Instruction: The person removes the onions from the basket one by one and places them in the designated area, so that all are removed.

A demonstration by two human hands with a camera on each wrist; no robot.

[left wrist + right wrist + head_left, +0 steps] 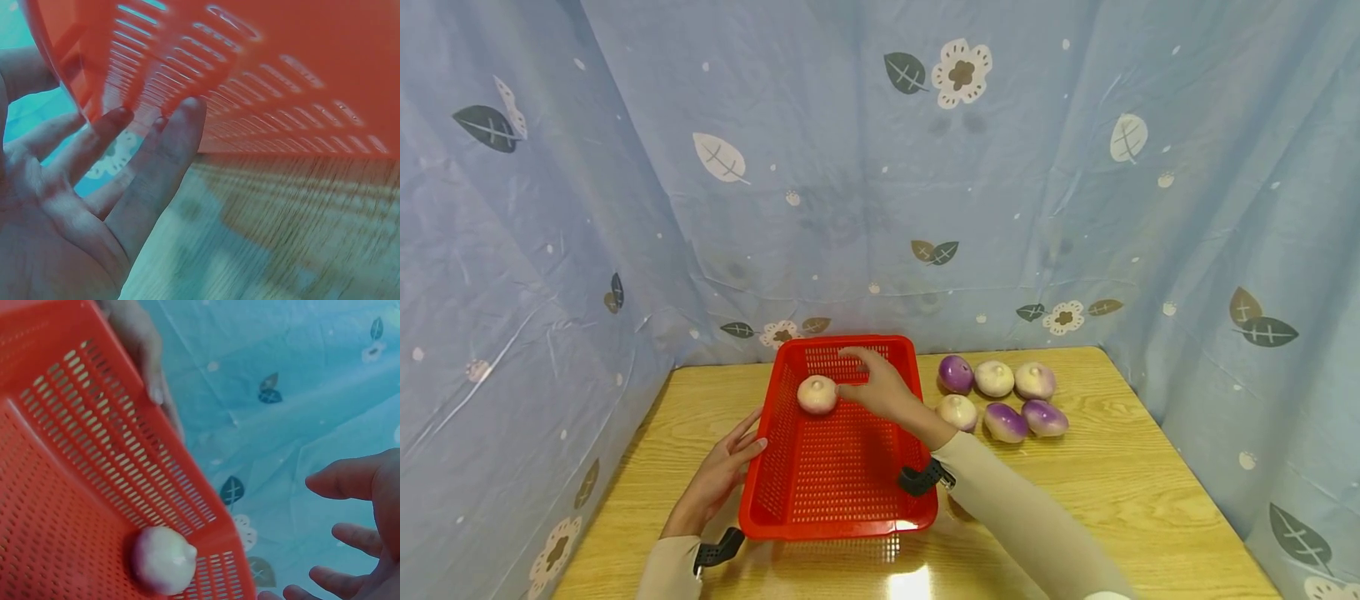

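Observation:
A red plastic basket (850, 467) with slotted walls stands on the table. Inside, near its far left corner, lies a white-and-purple turnip (817, 395). My left hand (724, 468) holds the basket's left side, thumb over the rim and fingers against the outer wall; the left wrist view shows the fingers (181, 125) spread along the slots. Over the basket, just right of the turnip in the head view, hovers my right hand (883, 387) with thumb and fingers apart, holding nothing. In the right wrist view a gap separates its fingers (340, 581) from the turnip (164, 560).
Right of the basket several more turnips (994, 379) lie in two rough rows on the wooden table (1097, 467). One (957, 412) is partly covered by my right arm. A brownish thing (958, 508) peeks out beneath that forearm. Blue patterned curtains (865, 208) enclose the table.

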